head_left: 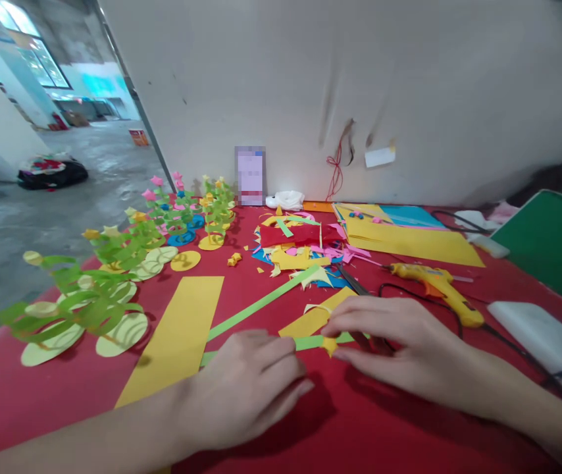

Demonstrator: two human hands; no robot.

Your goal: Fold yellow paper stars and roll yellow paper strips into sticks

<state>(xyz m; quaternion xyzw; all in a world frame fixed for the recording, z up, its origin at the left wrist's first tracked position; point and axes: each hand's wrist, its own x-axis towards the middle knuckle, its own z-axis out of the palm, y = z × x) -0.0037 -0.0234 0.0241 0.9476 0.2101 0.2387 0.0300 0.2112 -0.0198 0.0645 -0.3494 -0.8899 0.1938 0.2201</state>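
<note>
My right hand (pixel 399 345) pinches a small yellow paper star (pixel 329 345) between thumb and fingertips, just above the red tabletop. Left of it, my left hand (pixel 256 382) is closed with its fingers curled downward; whatever it may hold is hidden under the palm. Behind and between both hands runs a light green paper strip (pixel 308 343). A second green strip (pixel 266 301) slants away toward the scraps. Beyond my right fingers lies a yellow paper piece (pixel 305 320). A long yellow paper sheet (pixel 185 329) extends under my left forearm.
Green paper plants with star tops (pixel 123 247) stand along the left edge. Colored paper scraps (pixel 301 247) are heaped mid-table, with scissors (pixel 353 280) beside them. A yellow glue gun (pixel 439 286) and its cable lie at right. A phone (pixel 250 176) leans against the white wall.
</note>
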